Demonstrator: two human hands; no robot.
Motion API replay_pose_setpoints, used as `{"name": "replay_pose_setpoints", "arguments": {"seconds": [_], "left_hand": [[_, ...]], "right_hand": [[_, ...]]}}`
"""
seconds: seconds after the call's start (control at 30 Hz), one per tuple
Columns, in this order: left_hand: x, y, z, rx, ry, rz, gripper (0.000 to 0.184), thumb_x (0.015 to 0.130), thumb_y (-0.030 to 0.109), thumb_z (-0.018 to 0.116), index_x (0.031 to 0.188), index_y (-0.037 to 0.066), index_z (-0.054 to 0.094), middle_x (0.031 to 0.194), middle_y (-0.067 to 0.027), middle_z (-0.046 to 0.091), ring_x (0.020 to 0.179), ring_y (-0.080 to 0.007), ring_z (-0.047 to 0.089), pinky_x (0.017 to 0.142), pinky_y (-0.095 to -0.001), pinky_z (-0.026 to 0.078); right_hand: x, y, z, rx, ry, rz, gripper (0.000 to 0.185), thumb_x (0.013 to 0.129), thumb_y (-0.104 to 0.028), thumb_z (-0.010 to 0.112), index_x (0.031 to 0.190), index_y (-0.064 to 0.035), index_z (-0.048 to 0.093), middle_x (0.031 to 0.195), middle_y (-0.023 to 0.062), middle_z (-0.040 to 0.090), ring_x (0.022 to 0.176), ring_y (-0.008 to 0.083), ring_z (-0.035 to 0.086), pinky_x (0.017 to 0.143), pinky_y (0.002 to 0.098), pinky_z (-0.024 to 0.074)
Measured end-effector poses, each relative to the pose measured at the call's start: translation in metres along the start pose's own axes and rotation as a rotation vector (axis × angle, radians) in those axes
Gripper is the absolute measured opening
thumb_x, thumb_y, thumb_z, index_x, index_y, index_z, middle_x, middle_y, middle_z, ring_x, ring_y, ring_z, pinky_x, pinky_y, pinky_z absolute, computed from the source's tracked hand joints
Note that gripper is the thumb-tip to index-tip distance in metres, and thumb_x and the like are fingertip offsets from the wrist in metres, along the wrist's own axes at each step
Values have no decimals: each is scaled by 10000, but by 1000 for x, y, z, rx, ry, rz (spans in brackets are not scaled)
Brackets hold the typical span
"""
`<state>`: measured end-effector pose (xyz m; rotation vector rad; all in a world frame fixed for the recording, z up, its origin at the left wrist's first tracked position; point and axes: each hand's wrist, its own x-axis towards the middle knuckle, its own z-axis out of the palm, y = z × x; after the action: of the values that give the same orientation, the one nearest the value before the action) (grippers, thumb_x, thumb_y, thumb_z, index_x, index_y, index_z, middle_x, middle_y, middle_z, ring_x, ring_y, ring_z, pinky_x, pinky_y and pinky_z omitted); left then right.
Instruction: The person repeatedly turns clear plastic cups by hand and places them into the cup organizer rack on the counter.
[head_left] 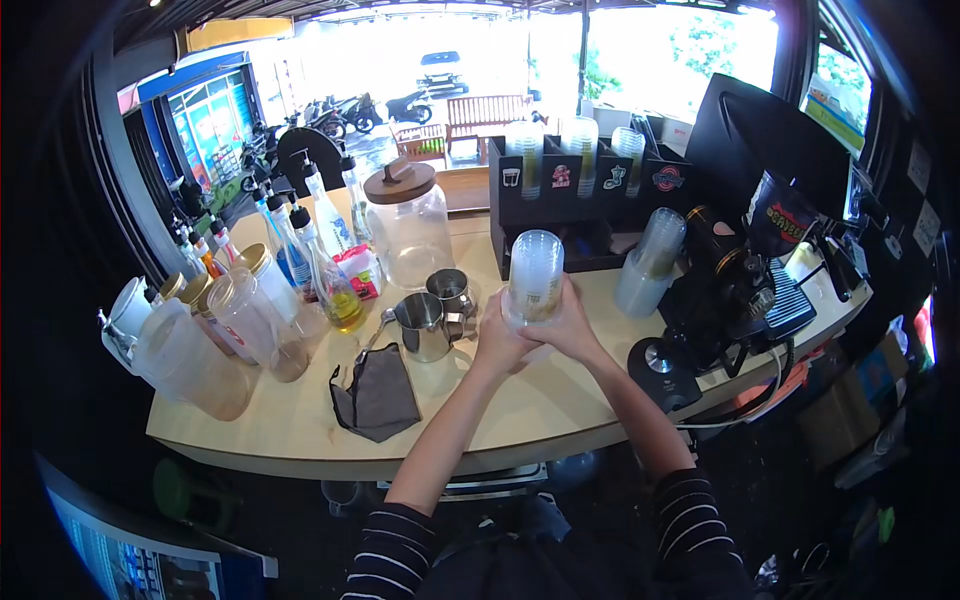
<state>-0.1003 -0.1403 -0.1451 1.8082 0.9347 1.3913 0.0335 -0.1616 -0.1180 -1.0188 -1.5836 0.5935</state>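
Observation:
A stack of clear plastic cups [537,272] stands upside down at the middle of the counter, held between both palms. My left hand [501,338] wraps its left side and lower part, and my right hand [570,325] wraps its right side. Just left of the hands are two metal pitchers, a larger one [424,328] in front and a smaller one [453,291] behind. Another cup stack [652,262] is to the right. Behind the held stack sits a black cup organizer [512,205] with more cups in its compartments.
On the left are pump bottles [340,300], plastic jugs [195,365] and a wooden-lidded jar [410,235]. A dark cloth [376,395] lies near the front edge. To the right are a black grinder base [662,372], a cable and a coffee machine [790,300].

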Motion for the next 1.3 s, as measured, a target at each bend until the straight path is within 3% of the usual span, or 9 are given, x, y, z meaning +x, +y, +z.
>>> {"name": "replay_pose_setpoints", "arguments": {"seconds": [0.23,0.3,0.53,0.87,0.97,1.03,1.13,1.2,1.3], "left_hand": [[0,0,-1,-58,-1,-11,861,448,244,872,1171,18,464,1091,-133,554,1007,-259,577,875,-354,463],[1,4,-3,91,-17,32,880,446,235,875,1180,7,447,1091,-130,553,1010,-251,575,873,-348,464],[1,-4,-1,-8,-4,41,881,451,232,875,1179,-7,439,1083,-136,553,1014,-250,571,867,-346,464],[1,7,-4,53,-79,-82,895,511,248,861,1230,-17,397,1155,-167,501,1068,-276,538,898,-366,449],[-3,14,-5,-14,-101,-99,967,532,275,855,1291,-17,333,1231,-181,448,1130,-286,494,933,-370,426],[-7,15,-8,-63,-97,-115,1012,540,291,852,1325,-16,292,1272,-187,418,1169,-291,463,959,-372,407],[-4,21,-23,153,-42,108,1051,584,325,828,1368,-13,216,1331,-197,360,1235,-278,393,1007,-378,356],[-8,38,-37,-251,110,163,1043,618,357,807,1384,-3,198,1358,-190,330,1259,-262,357,1033,-386,315],[-12,75,-66,-523,172,291,973,674,346,774,1387,11,204,1351,-181,336,1243,-244,370,1019,-381,329]], "right_hand": [[-2,-1,5,83,42,13,879,509,-86,811,1250,-32,342,1164,96,479,1117,206,472,974,346,380],[-1,1,6,70,44,-4,897,513,-104,812,1262,-24,325,1165,109,483,1119,210,479,969,348,386],[-3,3,7,64,52,16,892,518,-111,801,1261,-26,314,1166,120,484,1119,215,488,958,357,397],[12,-14,5,140,142,-71,848,523,-91,809,1232,-30,347,1152,102,471,1117,204,474,965,350,379],[21,-36,-4,85,128,-127,892,532,-118,814,1268,-13,320,1172,117,453,1129,224,467,974,361,370],[20,-63,-9,-241,223,-205,943,541,-134,814,1309,-3,281,1210,139,417,1157,244,441,981,371,362],[15,-93,-16,-331,242,-328,935,543,-127,800,1318,-11,290,1258,166,369,1208,284,389,998,381,345],[8,-106,-18,-417,275,-412,921,542,-117,793,1316,-21,304,1264,170,361,1217,298,377,1004,384,341],[1,-118,-11,-530,253,-457,889,555,-95,765,1329,-85,328,1278,165,353,1182,329,395,969,409,351]]}}
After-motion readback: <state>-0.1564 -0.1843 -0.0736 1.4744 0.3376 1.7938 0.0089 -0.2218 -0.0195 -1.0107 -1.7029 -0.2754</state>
